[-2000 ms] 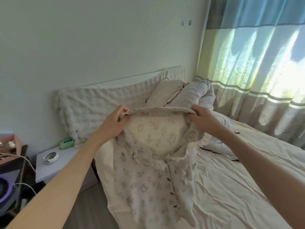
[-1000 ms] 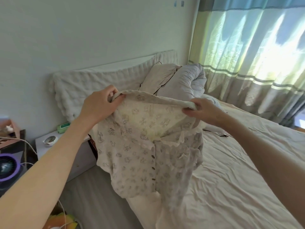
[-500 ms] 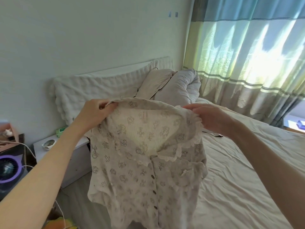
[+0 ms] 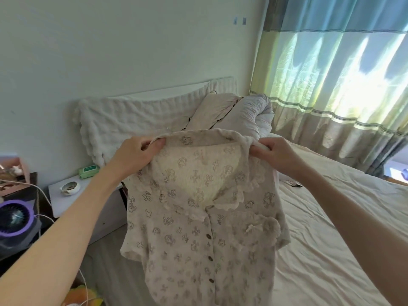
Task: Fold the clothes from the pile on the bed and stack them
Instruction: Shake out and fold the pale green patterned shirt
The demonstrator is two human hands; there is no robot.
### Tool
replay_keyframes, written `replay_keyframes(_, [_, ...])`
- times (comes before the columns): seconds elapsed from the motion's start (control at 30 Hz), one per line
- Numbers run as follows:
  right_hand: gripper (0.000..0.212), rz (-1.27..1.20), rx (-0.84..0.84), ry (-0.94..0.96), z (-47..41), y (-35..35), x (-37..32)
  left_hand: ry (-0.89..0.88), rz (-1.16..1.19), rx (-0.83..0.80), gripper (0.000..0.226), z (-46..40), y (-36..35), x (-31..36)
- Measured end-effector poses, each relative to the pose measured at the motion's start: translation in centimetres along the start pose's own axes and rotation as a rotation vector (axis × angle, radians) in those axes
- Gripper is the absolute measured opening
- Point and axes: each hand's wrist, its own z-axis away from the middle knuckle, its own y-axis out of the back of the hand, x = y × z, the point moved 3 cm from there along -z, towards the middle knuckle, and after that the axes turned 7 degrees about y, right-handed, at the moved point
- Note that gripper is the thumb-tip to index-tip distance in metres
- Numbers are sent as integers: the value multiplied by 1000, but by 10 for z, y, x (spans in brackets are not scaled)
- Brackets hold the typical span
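Note:
A cream button-front shirt (image 4: 194, 237) with a printed pattern and a lace-edged collar hangs in the air in front of me, its buttoned front facing me. My left hand (image 4: 134, 155) pinches its left shoulder at the collar. My right hand (image 4: 278, 157) grips the right shoulder. The shirt hangs over the left edge of the bed (image 4: 326, 239), and its hem runs out of view at the bottom. A pile of clothes is not in view.
Pillows (image 4: 220, 113) and a rolled duvet (image 4: 256, 113) lie at the head of the bed. A white nightstand (image 4: 88, 206) with a small dish (image 4: 69, 187) and a green pack (image 4: 89, 171) stands at left. A purple fan (image 4: 15, 217) sits further left. Curtains (image 4: 342, 85) hang at right.
Over two seconds the shirt has spread out between my hands and now hangs flat and open. My hands have moved a little further apart. My view has shifted slightly.

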Motion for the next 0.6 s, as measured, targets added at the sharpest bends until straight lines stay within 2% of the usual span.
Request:
replay_keyframes(0.13, [50,-37,-20,6,-4,-6,-6,31,-76,42,57,-1,1,-5])
replay_keyframes(0.23, [50,-57,98,11,-3,-3,-10,19,-202,108,59,2,3,-3])
replay_keyframes(0.33, [54,80,183,22,5,2,-10,-20,-275,261,59,15,2,-1])
replay_keyframes(0.47, [54,161,250,0,39,3,4,-141,-112,415,34,46,-10,0])
replay_keyframes(0.6, [43,117,326,4,63,11,12,-258,124,392,21,57,-20,11])
